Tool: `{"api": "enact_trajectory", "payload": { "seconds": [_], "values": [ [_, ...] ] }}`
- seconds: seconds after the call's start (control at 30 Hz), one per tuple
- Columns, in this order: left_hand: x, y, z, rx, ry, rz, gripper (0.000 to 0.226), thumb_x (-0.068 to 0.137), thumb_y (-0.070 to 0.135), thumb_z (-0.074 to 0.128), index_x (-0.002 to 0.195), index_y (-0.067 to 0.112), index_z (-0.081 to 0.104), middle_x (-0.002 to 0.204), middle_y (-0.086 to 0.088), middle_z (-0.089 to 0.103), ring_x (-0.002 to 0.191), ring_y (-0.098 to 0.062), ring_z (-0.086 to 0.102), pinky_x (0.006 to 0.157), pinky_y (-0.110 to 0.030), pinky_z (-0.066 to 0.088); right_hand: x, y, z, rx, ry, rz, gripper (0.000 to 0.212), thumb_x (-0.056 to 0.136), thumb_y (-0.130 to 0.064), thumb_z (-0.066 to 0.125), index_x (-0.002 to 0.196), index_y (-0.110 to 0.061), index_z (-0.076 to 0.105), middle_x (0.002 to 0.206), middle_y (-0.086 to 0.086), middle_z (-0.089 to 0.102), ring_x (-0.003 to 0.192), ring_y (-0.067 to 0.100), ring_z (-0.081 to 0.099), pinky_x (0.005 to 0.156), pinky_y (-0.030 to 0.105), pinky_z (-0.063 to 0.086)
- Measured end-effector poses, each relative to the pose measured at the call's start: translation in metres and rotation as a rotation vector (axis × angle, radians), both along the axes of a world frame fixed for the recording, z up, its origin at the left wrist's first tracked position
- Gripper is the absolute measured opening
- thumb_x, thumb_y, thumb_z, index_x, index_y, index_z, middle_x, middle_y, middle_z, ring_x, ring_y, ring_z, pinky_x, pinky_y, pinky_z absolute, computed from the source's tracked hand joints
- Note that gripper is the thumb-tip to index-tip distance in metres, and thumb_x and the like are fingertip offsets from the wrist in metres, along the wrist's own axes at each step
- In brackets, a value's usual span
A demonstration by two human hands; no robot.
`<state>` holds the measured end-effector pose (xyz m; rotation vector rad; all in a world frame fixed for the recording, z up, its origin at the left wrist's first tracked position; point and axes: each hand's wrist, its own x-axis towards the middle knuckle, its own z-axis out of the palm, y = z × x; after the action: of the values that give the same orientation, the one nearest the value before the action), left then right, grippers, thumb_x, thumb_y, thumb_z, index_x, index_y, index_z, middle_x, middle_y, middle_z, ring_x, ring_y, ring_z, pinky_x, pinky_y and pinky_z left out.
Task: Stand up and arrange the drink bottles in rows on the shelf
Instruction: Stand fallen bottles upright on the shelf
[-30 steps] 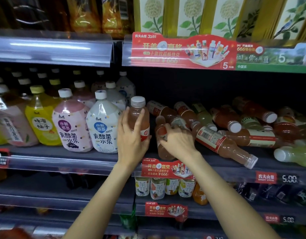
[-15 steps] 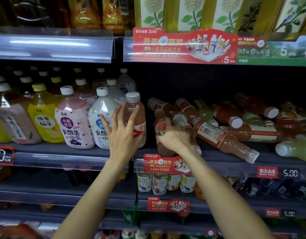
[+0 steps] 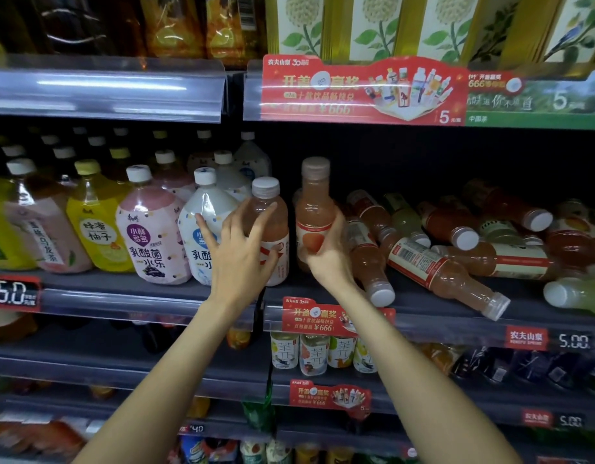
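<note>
Drink bottles crowd the middle shelf [image 3: 423,308], whose front rail carries a red promo tag [image 3: 326,320]. Right of that tag a heap of fallen bottles [image 3: 456,249] lies on its sides, caps pointing forward and right. Left of the tag stand the big white-capped bottles [image 3: 175,229] in rows. Just above the tag two pink juice bottles stand upright, side by side: the left bottle [image 3: 274,229] has the left hand [image 3: 237,252] against its front with fingers spread, not closed around it; the right bottle [image 3: 314,209] is gripped low by the right hand [image 3: 329,254].
</note>
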<state>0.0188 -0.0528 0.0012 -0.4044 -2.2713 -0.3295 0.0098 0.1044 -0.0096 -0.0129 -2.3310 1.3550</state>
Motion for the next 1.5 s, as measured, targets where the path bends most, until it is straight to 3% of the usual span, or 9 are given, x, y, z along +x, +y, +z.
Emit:
{"api": "enact_trajectory", "payload": {
  "seconds": [0.13,0.33,0.73,0.9,1.0,1.1,1.23,1.34,1.5],
  "values": [
    [0.001,0.002,-0.001,-0.019,0.020,0.056,0.072,0.079,0.026,0.071,0.141,0.031,0.034,0.142,-0.015,0.044,0.127,-0.030,0.046,0.108,-0.070,0.001,-0.011,-0.004,-0.006,-0.054,-0.075,0.002,0.087,0.070,-0.018,0.080,0.139,-0.021,0.027,0.136,0.003,0.043,0.122,0.021,0.049,0.092,0.026,0.039],
    [-0.002,0.003,-0.005,-0.047,0.067,0.078,0.075,0.080,0.032,0.071,0.143,0.030,0.032,0.142,-0.017,0.044,0.126,-0.031,0.046,0.106,-0.073,0.005,0.001,0.011,-0.012,0.252,-0.018,-0.097,0.069,0.088,-0.040,0.062,0.147,-0.025,0.029,0.134,0.012,0.039,0.115,0.028,0.050,0.092,0.039,0.046],
    [-0.004,0.007,-0.003,-0.033,0.093,0.077,0.067,0.083,0.032,0.071,0.142,0.024,0.041,0.140,-0.018,0.047,0.118,-0.030,0.056,0.112,-0.060,-0.010,-0.025,-0.010,0.006,0.118,-0.091,-0.014,0.054,0.092,-0.024,0.057,0.141,-0.022,0.034,0.137,0.010,0.045,0.118,0.027,0.052,0.095,0.044,0.047],
    [-0.007,0.013,0.001,0.000,0.063,0.042,0.065,0.079,0.029,0.074,0.137,0.020,0.046,0.137,-0.019,0.050,0.115,-0.033,0.059,0.116,-0.051,-0.007,0.026,0.031,0.021,0.558,0.061,-0.126,0.040,0.094,-0.023,0.052,0.134,-0.020,0.046,0.133,0.008,0.047,0.119,0.025,0.048,0.084,0.032,0.045],
    [-0.009,0.016,0.001,0.046,0.053,-0.053,0.064,0.076,0.022,0.076,0.133,0.015,0.048,0.133,-0.017,0.052,0.116,-0.035,0.055,0.113,-0.049,0.021,0.064,0.074,0.021,0.721,0.069,-0.139,0.030,0.097,-0.019,0.046,0.125,-0.016,0.057,0.121,0.008,0.057,0.106,0.027,0.057,0.083,0.035,0.046],
    [-0.006,0.021,-0.002,0.139,-0.010,-0.161,0.068,0.078,0.021,0.075,0.138,0.017,0.043,0.140,-0.015,0.045,0.118,-0.036,0.048,0.087,-0.046,0.048,0.077,0.110,0.022,0.871,0.101,-0.044,0.046,0.086,0.004,0.049,0.124,-0.021,0.060,0.127,0.011,0.055,0.107,0.035,0.055,0.081,0.042,0.049],
    [-0.003,0.034,-0.007,0.341,-0.096,-0.220,0.081,0.080,0.025,0.077,0.146,0.018,0.032,0.146,-0.016,0.033,0.128,-0.026,0.034,0.088,-0.038,0.048,0.052,0.141,0.023,1.273,0.056,0.142,0.085,0.071,0.013,0.052,0.137,-0.039,0.040,0.151,0.004,0.028,0.137,0.032,0.027,0.097,0.048,0.041],
    [-0.003,0.040,-0.011,0.486,-0.206,-0.262,0.091,0.079,0.027,0.077,0.150,0.020,0.020,0.146,-0.016,0.031,0.126,-0.030,0.043,0.089,-0.043,0.049,0.038,0.137,0.020,1.374,0.045,0.335,0.063,0.085,-0.007,0.043,0.136,-0.044,0.034,0.157,-0.003,0.016,0.143,0.030,0.017,0.111,0.049,0.028],
    [-0.003,0.035,-0.010,0.554,-0.251,-0.314,0.092,0.078,0.026,0.078,0.150,0.023,0.020,0.147,-0.010,0.035,0.129,-0.027,0.043,0.097,-0.037,0.043,0.032,0.138,0.013,1.340,0.284,0.470,0.045,0.077,-0.005,0.070,0.118,-0.022,0.059,0.142,0.005,0.048,0.132,0.029,0.043,0.106,0.049,0.039]
  ]
}}
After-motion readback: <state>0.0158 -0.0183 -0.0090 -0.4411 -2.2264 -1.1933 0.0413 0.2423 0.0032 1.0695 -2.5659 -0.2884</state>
